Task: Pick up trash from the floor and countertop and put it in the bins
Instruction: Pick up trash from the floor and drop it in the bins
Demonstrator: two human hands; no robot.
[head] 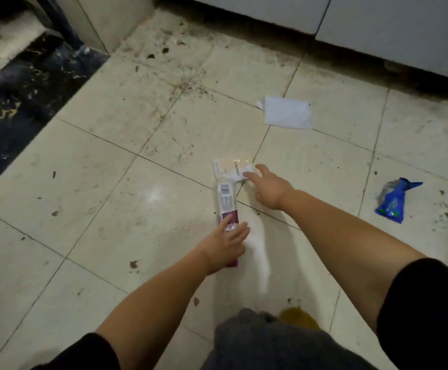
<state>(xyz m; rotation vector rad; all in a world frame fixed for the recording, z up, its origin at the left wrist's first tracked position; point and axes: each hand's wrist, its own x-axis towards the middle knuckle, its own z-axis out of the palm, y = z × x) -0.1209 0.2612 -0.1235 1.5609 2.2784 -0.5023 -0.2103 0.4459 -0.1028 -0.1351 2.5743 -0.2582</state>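
The floor [105,204] is cream tile with dark grout lines and brown specks. At far left runs a black strip [28,94] veined with gold. The long wrapper [227,206] is clear and white with a barcode and a magenta end. At far right lies white paper [288,114]; at right, a blue packet [392,200] with green print.

both bare forearms stretch forward and down (black sleeves pushed up); left hand [224,248] fingers closing loosely, right hand [269,186] spread open.
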